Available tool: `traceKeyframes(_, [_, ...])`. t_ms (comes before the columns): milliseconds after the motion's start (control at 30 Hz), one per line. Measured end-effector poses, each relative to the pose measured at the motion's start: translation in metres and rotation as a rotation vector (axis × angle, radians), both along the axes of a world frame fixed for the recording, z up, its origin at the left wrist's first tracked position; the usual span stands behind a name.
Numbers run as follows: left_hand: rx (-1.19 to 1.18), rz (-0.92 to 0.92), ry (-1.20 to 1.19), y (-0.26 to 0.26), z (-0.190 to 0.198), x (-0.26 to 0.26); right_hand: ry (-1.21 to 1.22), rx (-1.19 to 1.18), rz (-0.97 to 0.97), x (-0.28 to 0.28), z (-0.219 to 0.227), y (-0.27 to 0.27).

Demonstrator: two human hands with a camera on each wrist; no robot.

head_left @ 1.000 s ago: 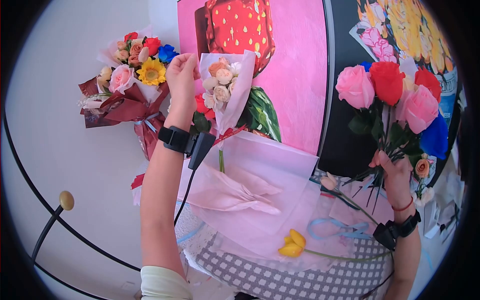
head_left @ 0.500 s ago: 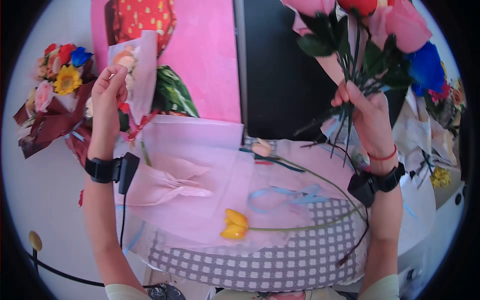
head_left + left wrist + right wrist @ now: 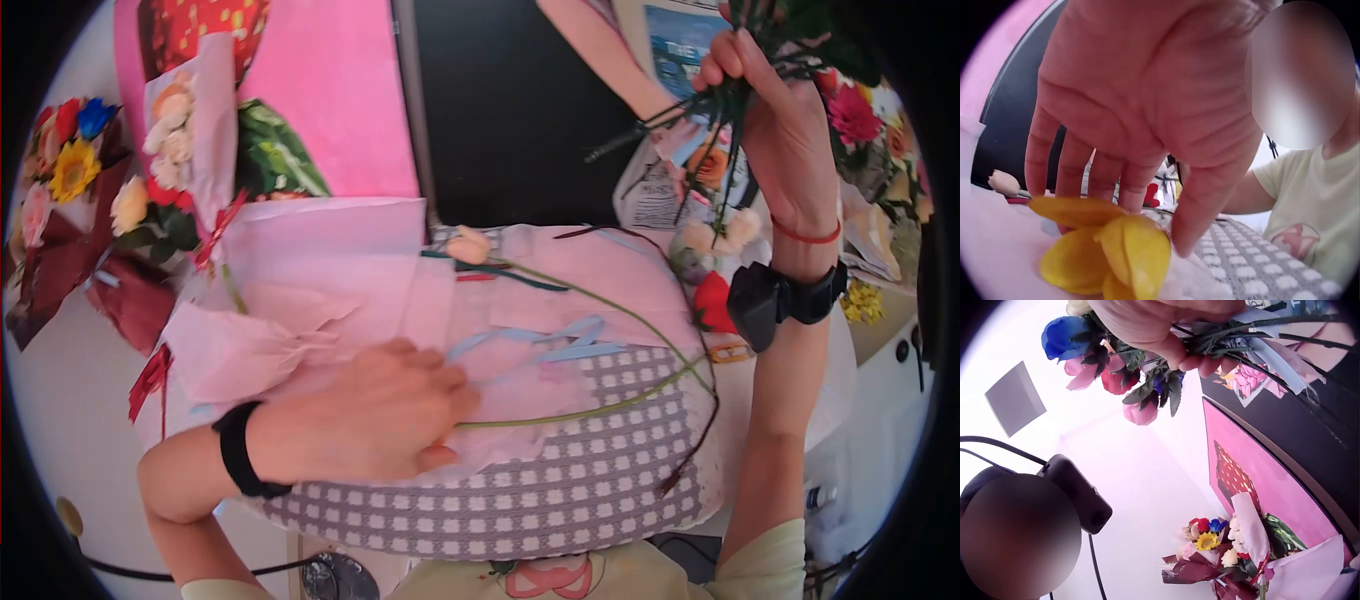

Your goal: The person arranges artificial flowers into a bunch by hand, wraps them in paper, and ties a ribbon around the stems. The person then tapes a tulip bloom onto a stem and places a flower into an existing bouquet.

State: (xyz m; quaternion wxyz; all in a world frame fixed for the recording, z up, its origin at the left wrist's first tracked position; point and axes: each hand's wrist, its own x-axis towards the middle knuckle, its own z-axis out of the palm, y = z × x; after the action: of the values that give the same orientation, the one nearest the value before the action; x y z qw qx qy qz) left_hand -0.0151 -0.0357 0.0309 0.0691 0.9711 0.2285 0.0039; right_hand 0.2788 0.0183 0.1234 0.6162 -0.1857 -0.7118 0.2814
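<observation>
In the head view the left hand point(image 3: 365, 412) is over the yellow tulip, whose green stem point(image 3: 560, 414) runs out to the right. The left wrist view shows the yellow tulip point(image 3: 1107, 247) beneath that hand's spread, relaxed fingers; whether they touch it is unclear. Raised at the upper right, the right hand point(image 3: 790, 140) pinches a bundle of stems point(image 3: 725, 110). In the right wrist view its blooms, among them a blue rose point(image 3: 1065, 339) and a pink one point(image 3: 1141, 412), point away from the hand. A pale tulip point(image 3: 467, 245) lies on pink paper point(image 3: 610, 275).
A small wrapped bouquet point(image 3: 172, 130) and a dark red wrapped one point(image 3: 120, 290) stand at the left. Blue ribbon point(image 3: 575, 345) lies on the paper above the checked cloth point(image 3: 480, 520). More flowers point(image 3: 855, 110) are at the right, beside a black panel point(image 3: 510, 110).
The left hand has come down from beside the small bouquet to the yellow tulip. The right hand has risen with the flower bundle. The head view has shifted to the right.
</observation>
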Motion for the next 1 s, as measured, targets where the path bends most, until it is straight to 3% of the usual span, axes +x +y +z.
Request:
traceKeyframes(100, [0.056, -0.038, 0.08, 0.0, -0.006, 0.011, -0.044, 0.073, -0.075, 0.008, 0.014, -0.012])
traceKeyframes(167, [0.066, -0.034, 0.099, 0.006, 0.001, 0.016, 0.083, 0.126, -0.114, 0.002, 0.019, -0.029])
traceKeyframes(233, [0.195, 0.062, -0.094, 0.021, 0.012, 0.023, 0.07, 0.043, -0.153, 0.009, 0.028, -0.041])
traceKeyframes(300, [0.271, 0.081, -0.156, 0.048, 0.019, 0.032, 0.036, 0.225, -0.247, 0.023, 0.027, -0.036])
traceKeyframes(367, [0.346, 0.104, -0.218, 0.074, 0.015, 0.04, -0.006, 0.235, -0.301, 0.026, 0.03, -0.046])
traceKeyframes(433, [0.326, 0.133, -0.163, 0.101, 0.0, 0.047, -0.009, 0.199, -0.278, 0.032, 0.03, -0.052])
traceKeyframes(467, [0.331, 0.117, -0.167, 0.109, -0.009, 0.051, 0.015, 0.107, -0.281, 0.043, 0.034, -0.05])
traceKeyframes(533, [0.224, 0.035, -0.241, 0.118, -0.023, 0.057, 0.006, 0.142, -0.253, 0.048, 0.029, -0.052])
traceKeyframes(633, [0.332, -0.013, -0.124, 0.118, -0.029, 0.063, 0.065, 0.082, -0.292, 0.052, 0.026, -0.052])
traceKeyframes(733, [0.366, -0.018, -0.04, 0.121, -0.028, 0.062, 0.129, 0.027, -0.198, 0.055, 0.017, -0.048])
traceKeyframes(800, [0.389, -0.018, -0.03, 0.121, -0.024, 0.061, 0.164, 0.009, -0.169, 0.052, 0.014, -0.049])
traceKeyframes(867, [0.438, 0.013, -0.199, 0.115, -0.014, 0.059, 0.185, -0.011, -0.134, 0.051, 0.014, -0.049])
traceKeyframes(1000, [0.41, 0.137, -0.165, 0.109, 0.021, 0.046, 0.235, -0.034, -0.132, 0.05, 0.011, -0.052])
